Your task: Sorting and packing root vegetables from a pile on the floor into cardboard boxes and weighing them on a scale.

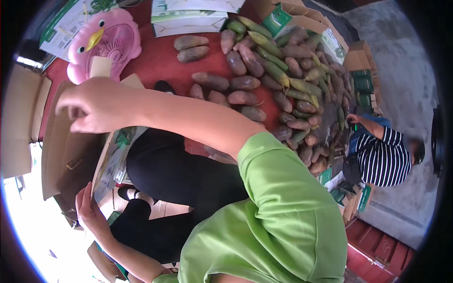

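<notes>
My right hand (88,107) reaches across to the left and grips the upper edge of an open brown cardboard box (66,151). The box lies on its side in front of my black-trousered legs. It has a white and green printed flap (112,160). My left hand (88,211) presses against the lower edge of that flap, fingers together and pointing up. The inside of the box looks empty as far as I can see.
A pile of brown and green bamboo shoots (283,80) lies on a red mat (155,61). A pink bird-shaped fan (106,40) and white and green cartons (188,19) stand at the back. A person in a striped shirt (384,158) crouches at the right among cartons.
</notes>
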A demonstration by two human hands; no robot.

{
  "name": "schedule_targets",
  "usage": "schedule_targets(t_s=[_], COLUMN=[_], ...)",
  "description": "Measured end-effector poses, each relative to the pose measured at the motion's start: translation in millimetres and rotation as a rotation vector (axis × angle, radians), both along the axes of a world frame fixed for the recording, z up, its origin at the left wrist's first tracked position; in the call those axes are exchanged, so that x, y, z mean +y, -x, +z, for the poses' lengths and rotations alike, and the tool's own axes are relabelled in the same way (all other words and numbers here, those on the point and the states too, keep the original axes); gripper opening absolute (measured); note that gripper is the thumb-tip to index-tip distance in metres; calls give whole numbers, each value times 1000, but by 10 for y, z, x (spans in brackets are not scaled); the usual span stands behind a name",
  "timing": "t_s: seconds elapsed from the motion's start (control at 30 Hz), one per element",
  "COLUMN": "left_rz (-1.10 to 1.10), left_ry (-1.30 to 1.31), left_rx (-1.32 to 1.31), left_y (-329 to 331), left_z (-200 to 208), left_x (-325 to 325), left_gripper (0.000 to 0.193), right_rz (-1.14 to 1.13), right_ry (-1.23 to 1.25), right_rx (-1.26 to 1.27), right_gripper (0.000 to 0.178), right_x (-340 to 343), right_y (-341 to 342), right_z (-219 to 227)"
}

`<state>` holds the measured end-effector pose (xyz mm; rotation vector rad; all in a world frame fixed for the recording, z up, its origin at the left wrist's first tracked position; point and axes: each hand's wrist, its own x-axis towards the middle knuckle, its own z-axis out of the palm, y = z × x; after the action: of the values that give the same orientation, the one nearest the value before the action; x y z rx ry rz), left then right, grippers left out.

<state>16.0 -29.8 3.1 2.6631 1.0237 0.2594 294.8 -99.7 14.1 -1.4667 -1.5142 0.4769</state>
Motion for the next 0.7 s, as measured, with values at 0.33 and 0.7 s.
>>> schedule_targets(t_s=[0.33,0.7], left_rz=[-81,-95], left_ry=[-67,-124], left_rx=[5,-21], left_y=[78,138], left_z=[-169,-279], left_x=[144,198], left_gripper=[30,24], right_rz=[-821,-1649], right_ry=[380,309], right_rx=[376,1065], right_gripper=[18,19], right_x=[-2604,-4733], right_y=[-588,-1271], right_z=[-1833,-3136])
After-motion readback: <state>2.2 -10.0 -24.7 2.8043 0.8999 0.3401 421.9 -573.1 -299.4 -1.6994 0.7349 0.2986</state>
